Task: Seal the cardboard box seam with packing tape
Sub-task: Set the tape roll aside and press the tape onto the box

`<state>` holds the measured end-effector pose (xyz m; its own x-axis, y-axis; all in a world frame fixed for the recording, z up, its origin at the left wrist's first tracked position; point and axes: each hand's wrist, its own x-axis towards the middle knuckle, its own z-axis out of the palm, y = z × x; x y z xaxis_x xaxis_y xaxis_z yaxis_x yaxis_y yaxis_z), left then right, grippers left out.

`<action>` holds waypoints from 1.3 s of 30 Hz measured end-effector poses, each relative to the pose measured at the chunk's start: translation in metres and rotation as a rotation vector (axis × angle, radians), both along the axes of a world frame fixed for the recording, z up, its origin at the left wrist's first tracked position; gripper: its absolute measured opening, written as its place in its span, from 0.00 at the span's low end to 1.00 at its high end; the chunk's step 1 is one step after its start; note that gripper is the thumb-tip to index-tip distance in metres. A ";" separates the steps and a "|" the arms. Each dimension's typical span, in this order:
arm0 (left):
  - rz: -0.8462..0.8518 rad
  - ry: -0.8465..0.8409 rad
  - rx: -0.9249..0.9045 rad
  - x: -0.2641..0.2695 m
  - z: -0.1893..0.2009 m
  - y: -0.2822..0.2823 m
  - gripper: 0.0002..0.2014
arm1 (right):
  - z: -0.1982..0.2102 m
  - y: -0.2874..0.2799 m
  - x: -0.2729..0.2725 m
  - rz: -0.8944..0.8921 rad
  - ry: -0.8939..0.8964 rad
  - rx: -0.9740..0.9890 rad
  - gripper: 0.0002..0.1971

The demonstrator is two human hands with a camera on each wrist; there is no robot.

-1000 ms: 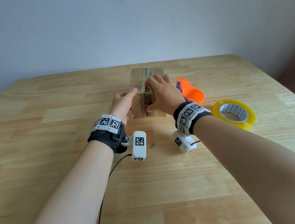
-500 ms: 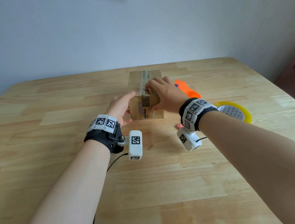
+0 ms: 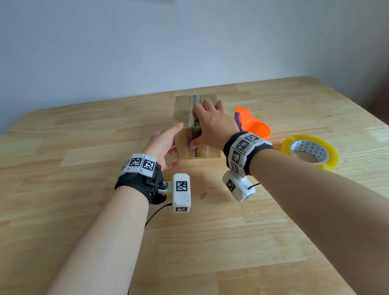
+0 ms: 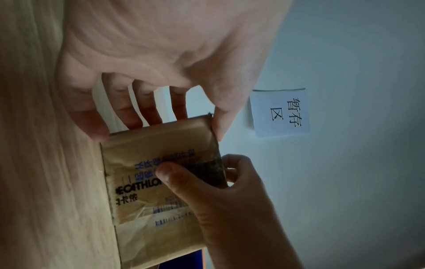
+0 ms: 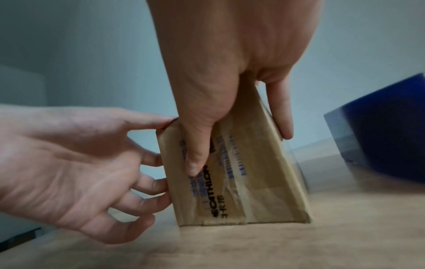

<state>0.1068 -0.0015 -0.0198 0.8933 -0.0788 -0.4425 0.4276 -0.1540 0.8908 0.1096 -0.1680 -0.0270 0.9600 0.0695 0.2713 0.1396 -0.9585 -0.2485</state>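
A small cardboard box (image 3: pixel 182 114) stands on the wooden table (image 3: pixel 77 235), with a strip of clear tape (image 3: pixel 196 98) running along its top seam and down the printed near face (image 4: pixel 142 227). My left hand (image 3: pixel 163 143) braces the box's left side with fairly straight fingers, thumb on the top edge. My right hand (image 3: pixel 213 128) holds the box from above. Its thumb (image 5: pixel 195 163) presses the tape on the near face, its fingers lie over the top, and its little finger (image 5: pixel 282 118) lies down the right side. The yellow-rimmed tape roll (image 3: pixel 329 155) lies flat to the right.
An orange and blue object (image 3: pixel 251 123) lies just right of the box, close behind my right hand. A paper note (image 4: pixel 280 112) hangs on the wall behind. Bare tabletop stretches to the left and in front of the box.
Both hands have stayed on the box. My right hand has shifted slightly farther over the top, thumb still on the near face. The head view has tilted up.
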 end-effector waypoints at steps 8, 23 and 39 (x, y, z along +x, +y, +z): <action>-0.020 -0.012 0.004 0.000 0.000 -0.001 0.21 | 0.001 -0.001 0.001 0.020 0.027 -0.048 0.41; -0.011 0.016 -0.027 0.002 -0.001 0.000 0.18 | 0.002 -0.023 -0.003 0.138 0.046 0.135 0.34; 0.109 -0.025 0.057 -0.011 -0.012 -0.021 0.36 | 0.015 -0.036 -0.006 0.178 0.202 0.410 0.29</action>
<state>0.0955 -0.0229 -0.0318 0.9059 0.0443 -0.4211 0.4226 -0.1585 0.8924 0.1039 -0.2040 -0.0117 0.9791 0.1640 0.1203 0.2028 -0.7415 -0.6396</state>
